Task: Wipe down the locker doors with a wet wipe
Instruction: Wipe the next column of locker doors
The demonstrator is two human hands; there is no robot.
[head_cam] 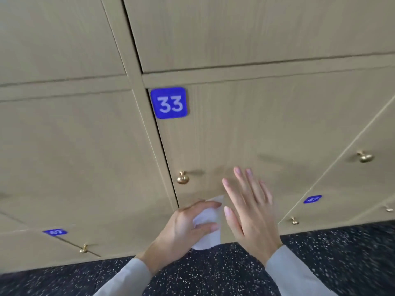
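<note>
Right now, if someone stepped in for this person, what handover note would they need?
Left hand: grips the wet wipe, held low in front of locker door 33.
Right hand: open, fingers straight, holding nothing, beside the wipe.
Door 33 is shut; its brass knob sits just left of the hands.
Done: cannot tell from this view whether any door has been wiped.
Left: wipe door 33, then the neighbouring doors.

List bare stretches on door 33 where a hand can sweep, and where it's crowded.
Free: the wide panel right of the number plate 33, above the right hand. Crowded: the lower-left corner, where the brass knob, the wet wipe and the left hand cluster.
</note>
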